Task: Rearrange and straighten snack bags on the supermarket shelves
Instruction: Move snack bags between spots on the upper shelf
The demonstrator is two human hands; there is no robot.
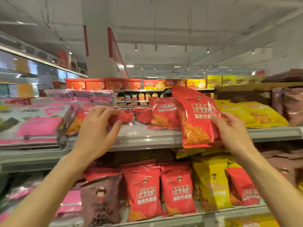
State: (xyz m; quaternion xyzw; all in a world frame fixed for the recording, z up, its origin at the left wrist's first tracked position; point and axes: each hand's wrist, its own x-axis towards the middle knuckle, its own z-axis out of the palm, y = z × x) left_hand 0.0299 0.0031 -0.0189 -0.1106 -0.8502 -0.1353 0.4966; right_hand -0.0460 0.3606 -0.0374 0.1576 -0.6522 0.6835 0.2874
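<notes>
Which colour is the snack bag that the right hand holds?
Red plastic snack bag, with white lettering; head view.

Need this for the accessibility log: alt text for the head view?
A person's right hand holds a red snack bag upright before the upper shelf, while the left hand grips another red bag lying there. Red, yellow and brown bags fill the lower shelf.

Top shelf (147, 138) — red snack bags (164, 113)

Head camera faces the shelves (147, 138) closely, level ahead.
</notes>
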